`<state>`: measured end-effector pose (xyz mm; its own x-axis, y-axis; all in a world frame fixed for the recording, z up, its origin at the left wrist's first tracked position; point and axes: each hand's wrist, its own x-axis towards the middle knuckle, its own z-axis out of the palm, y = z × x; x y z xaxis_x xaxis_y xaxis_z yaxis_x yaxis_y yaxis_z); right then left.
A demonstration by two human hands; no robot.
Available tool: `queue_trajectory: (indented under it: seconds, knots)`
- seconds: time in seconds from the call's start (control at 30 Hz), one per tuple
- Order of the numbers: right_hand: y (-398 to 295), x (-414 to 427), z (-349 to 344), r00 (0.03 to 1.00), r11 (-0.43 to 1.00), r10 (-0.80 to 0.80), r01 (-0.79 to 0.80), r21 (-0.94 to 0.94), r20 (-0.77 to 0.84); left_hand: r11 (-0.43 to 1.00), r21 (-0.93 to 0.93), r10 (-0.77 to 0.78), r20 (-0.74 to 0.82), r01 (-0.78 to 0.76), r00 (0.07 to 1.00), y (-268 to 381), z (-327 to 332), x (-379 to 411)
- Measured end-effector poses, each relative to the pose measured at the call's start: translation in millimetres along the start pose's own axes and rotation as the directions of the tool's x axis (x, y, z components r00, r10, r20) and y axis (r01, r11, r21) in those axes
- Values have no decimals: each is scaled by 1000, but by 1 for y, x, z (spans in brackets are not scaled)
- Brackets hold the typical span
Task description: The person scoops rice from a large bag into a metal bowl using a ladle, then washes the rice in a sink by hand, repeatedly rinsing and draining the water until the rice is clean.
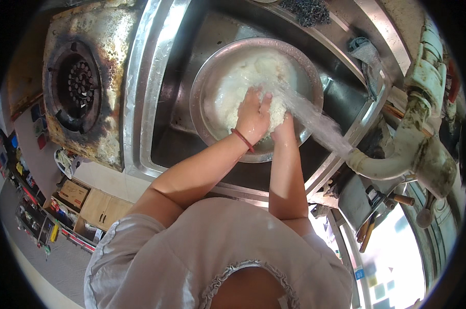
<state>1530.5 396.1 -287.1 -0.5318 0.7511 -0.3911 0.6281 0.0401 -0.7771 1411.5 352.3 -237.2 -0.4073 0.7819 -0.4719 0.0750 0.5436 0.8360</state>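
A wide stainless-steel basin (199,100) holds cloudy water and a soft, pale, shredded-looking food mass (233,104) whose exact kind I cannot tell. My left hand (254,116), with a reddish band at its wrist, rests over the near part of the mass, fingers pointing away from me. Close on its right, my right hand (285,129) cups the side of the same mass, its fingers partly hidden under it. Between them the hands grip a clump. A strong stream of water (314,119) pours into the basin from a white curved spout (375,165) at the right.
The basin stands inside a steel sink (179,112). Left of it is a stained gas burner (78,85). A grey cloth (366,58) hangs over the sink's right rim, and a dark scouring pad (308,11) lies at the far edge. Wooden-handled tools (368,231) hang at lower right.
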Motion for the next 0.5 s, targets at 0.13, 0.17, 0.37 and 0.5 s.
queue_trajectory:
  seconds: [0.13,0.17,0.37,0.5]
  knots:
    - [-29,-16,-16,982,795,133,-26,-606,133,942,274,-157,-151,195,976,-17,-26,-8]
    - [-16,-20,-9,949,866,301,-230,-445,95,925,168,-313,-168,340,935,-29,-31,-2]
    - [36,-10,37,549,291,809,-686,667,212,74,-713,-652,495,698,575,-101,-1,19]
    - [1,-6,20,627,39,669,-565,824,399,71,-613,-569,623,787,537,-33,-17,20]
